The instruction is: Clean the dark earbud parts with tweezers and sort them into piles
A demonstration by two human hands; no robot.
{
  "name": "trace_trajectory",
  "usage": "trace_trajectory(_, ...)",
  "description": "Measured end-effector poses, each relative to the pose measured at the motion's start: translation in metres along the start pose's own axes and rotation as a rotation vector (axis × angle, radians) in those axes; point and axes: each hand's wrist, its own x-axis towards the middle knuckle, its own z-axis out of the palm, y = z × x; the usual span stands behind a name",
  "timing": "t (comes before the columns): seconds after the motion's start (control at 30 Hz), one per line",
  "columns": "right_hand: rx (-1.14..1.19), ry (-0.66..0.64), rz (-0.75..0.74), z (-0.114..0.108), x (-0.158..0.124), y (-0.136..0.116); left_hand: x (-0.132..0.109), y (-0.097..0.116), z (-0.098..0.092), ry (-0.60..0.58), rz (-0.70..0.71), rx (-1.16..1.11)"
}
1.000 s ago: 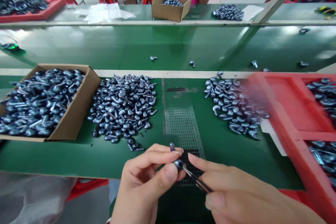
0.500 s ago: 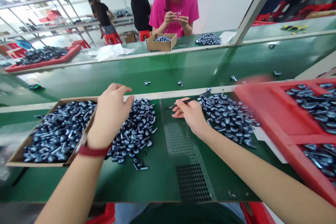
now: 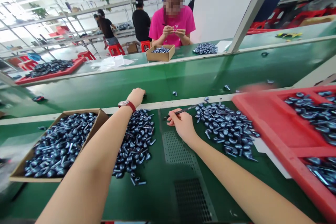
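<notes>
My left hand (image 3: 136,96) reaches far forward over the white strip (image 3: 162,104) onto the green belt (image 3: 189,75). Its fingers curl down on the far side, out of sight; a small dark part shows at its right edge. A red-strapped watch (image 3: 126,104) is on that wrist. My right hand (image 3: 181,123) rests on the bench with black tweezers (image 3: 179,112) pinched in its fingers, tips pointing left. It lies between a pile of blue-grey earbud shells (image 3: 136,140) under my left forearm and another such pile (image 3: 225,126) to its right.
A cardboard box (image 3: 101,118) full of shells stands at left, a red tray (image 3: 262,126) with more at right. A perforated plate (image 3: 178,154) sits in the bench. Loose shells (image 3: 174,93) lie on the belt. Opposite, a person in pink (image 3: 173,24) works behind a small box (image 3: 160,55).
Both hands left the spot near my body where they held a shell and tweezers. My left hand stretched out to the belt; my right moved forward beside the right pile, tweezers kept.
</notes>
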Motion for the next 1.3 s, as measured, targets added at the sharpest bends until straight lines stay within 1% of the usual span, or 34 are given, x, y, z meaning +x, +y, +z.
trace_trajectory(0.07,-0.003,0.001,0.002,0.0,0.0,0.0,-0.001,-0.003,-0.003,0.004,0.008,-0.058)
trace_trajectory(0.13,-0.006,0.001,0.005,0.0,0.0,-0.001,-0.003,0.0,-0.011,0.021,0.019,-0.141)
trace_trajectory(0.2,-0.006,0.0,0.008,0.0,0.0,-0.001,-0.013,0.01,-0.023,0.048,0.036,-0.253)
trace_trajectory(0.23,-0.006,0.001,0.009,0.0,0.0,-0.002,-0.022,0.017,-0.03,0.061,0.05,-0.321)
trace_trajectory(0.27,-0.007,0.001,0.011,0.0,-0.001,-0.002,-0.034,0.025,-0.037,0.072,0.067,-0.394)
trace_trajectory(0.33,-0.01,0.004,0.013,-0.001,-0.001,-0.003,-0.068,0.043,-0.05,0.077,0.109,-0.552)
trace_trajectory(0.4,-0.008,0.008,0.011,-0.001,-0.002,-0.004,-0.111,0.061,-0.057,0.057,0.147,-0.694)
trace_trajectory(0.43,-0.004,0.012,0.006,-0.001,-0.002,-0.005,-0.134,0.069,-0.058,0.051,0.16,-0.749)
trace_trajectory(0.47,0.003,0.017,0.0,-0.002,-0.002,-0.005,-0.155,0.077,-0.056,0.044,0.171,-0.844)
trace_trajectory(0.5,0.013,0.023,-0.008,-0.002,-0.002,-0.006,-0.175,0.084,-0.052,0.026,0.156,-1.048)
trace_trajectory(0.57,0.04,0.036,-0.024,-0.003,-0.002,-0.006,-0.207,0.097,-0.041,-0.036,0.119,-1.334)
trace_trajectory(0.63,0.074,0.046,-0.039,-0.003,-0.002,-0.006,-0.229,0.109,-0.027,-0.073,0.076,-1.516)
trace_trajectory(0.67,0.093,0.048,-0.046,-0.002,-0.001,-0.006,-0.237,0.114,-0.021,-0.064,0.068,-1.575)
trace_trajectory(0.7,0.112,0.049,-0.051,-0.002,-0.002,-0.007,-0.243,0.12,-0.015,-0.035,0.072,-1.625)
trace_trajectory(0.8,0.175,0.047,-0.062,0.0,-0.007,-0.016,-0.253,0.132,-0.001,0.118,0.106,-1.749)
trace_trajectory(0.83,0.198,0.044,-0.065,0.001,-0.012,-0.023,-0.255,0.134,0.002,0.152,0.104,-1.782)
trace_trajectory(0.9,0.245,0.029,-0.071,0.0,-0.029,-0.042,-0.26,0.138,0.006,0.176,0.085,-1.831)
trace_trajectory(1.0,0.276,-0.047,-0.081,-0.006,-0.072,-0.079,-0.268,0.14,0.006,0.18,0.06,-1.865)
trace_trajectory(1.1,0.263,-0.155,-0.078,-0.016,-0.121,-0.108,-0.276,0.143,0.003,0.168,0.002,-2.062)
trace_trajectory(1.2,0.238,-0.245,0.002,-0.024,-0.157,-0.116,-0.281,0.149,-0.001,0.09,0.008,-2.258)
trace_trajectory(1.3,0.235,-0.315,0.041,-0.028,-0.172,-0.113,-0.284,0.155,-0.002,0.049,0.084,-2.369)
